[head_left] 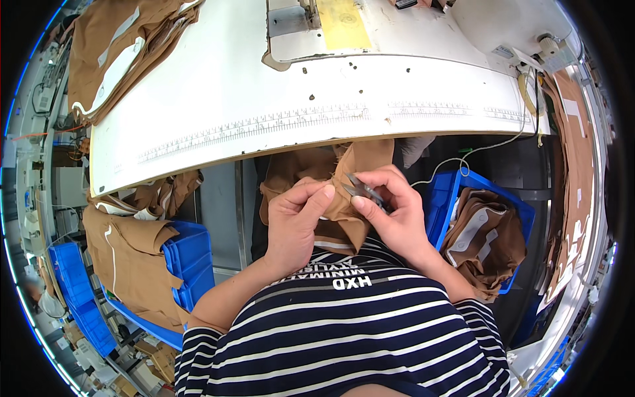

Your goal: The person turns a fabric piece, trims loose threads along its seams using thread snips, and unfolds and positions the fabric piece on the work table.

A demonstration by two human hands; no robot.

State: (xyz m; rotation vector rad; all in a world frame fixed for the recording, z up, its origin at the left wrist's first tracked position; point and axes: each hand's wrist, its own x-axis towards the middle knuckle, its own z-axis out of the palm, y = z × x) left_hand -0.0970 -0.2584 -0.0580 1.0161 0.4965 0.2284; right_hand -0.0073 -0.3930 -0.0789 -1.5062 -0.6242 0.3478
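Observation:
Just below the table's front edge, my left hand [297, 215] pinches a brown fabric piece [367, 159] between thumb and forefinger. Frayed threads show along one edge of the cloth, which hangs down over my lap. My right hand [397, 205] is closed around small dark thread snips [364, 188]. Their blades point left, at the cloth close to my left fingertips. Whether the blades touch the cloth I cannot tell. The lower part of the snips is hidden in my right palm.
A white sewing table [231, 99] with a printed ruler spans the front. Its sewing machine [516, 26] stands at the back right. Brown pieces [126, 53] are stacked at far left. Blue bins [188, 258] on the left and another blue bin [436, 205] on the right hold brown cloth.

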